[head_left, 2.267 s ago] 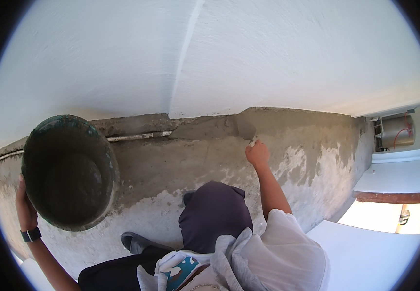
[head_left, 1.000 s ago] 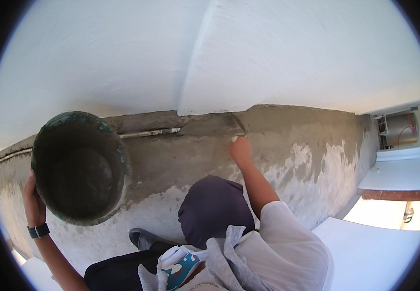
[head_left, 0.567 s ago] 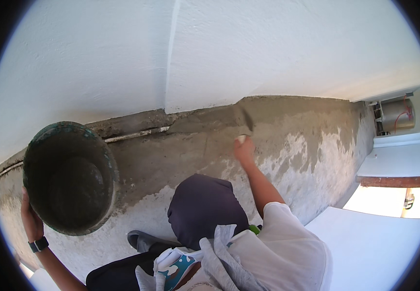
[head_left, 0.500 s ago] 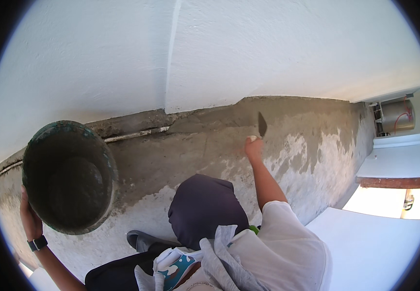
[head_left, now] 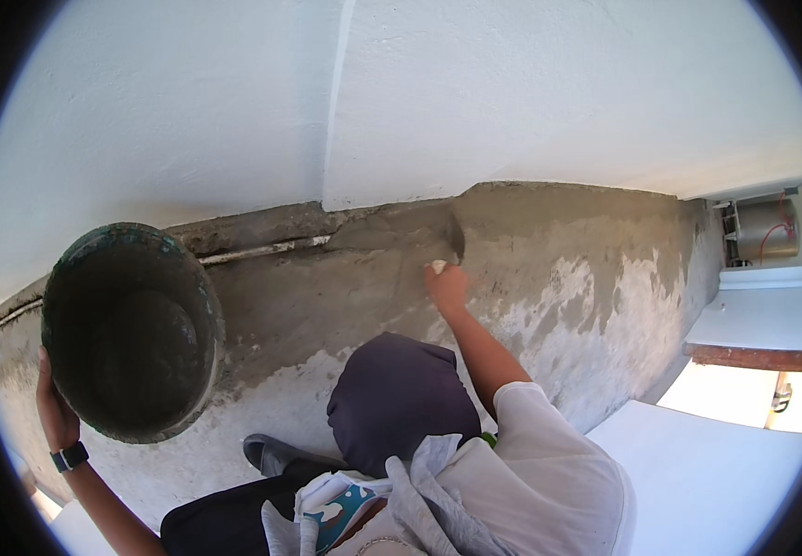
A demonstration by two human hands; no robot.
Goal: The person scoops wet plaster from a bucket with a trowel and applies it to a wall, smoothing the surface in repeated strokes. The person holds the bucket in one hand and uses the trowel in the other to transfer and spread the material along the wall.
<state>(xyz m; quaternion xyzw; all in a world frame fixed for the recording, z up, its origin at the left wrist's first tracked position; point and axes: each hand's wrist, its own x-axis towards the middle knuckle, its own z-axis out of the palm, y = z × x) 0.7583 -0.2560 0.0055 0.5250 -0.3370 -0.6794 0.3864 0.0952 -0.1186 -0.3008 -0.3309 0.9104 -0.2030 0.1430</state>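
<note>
My right hand [head_left: 446, 291] is closed around the handle of a small pointed trowel [head_left: 458, 239]. Its dark blade stands at the wet grey mortar [head_left: 401, 227] along the foot of the white wall. Whether the blade presses into the mortar is hard to make out. On the left, a large dark bucket [head_left: 128, 343] leans with its mouth toward me, grey mortar residue coating its inside. My left hand [head_left: 56, 408], with a black watch on the wrist, grips the bucket's outer left side; the fingertips are partly hidden.
A thin pipe [head_left: 267, 251] runs along the wall's base between the bucket and the mortar. The white wall [head_left: 512, 102] rises beyond. My knee [head_left: 401, 398] and shoe [head_left: 276, 454] are close in front. At the far right stands a metal tank [head_left: 768, 230] with a red hose.
My right hand has moved left with the trowel, bringing the blade closer to the mortar by the pipe's end. The left hand stays on the bucket, which has barely shifted.
</note>
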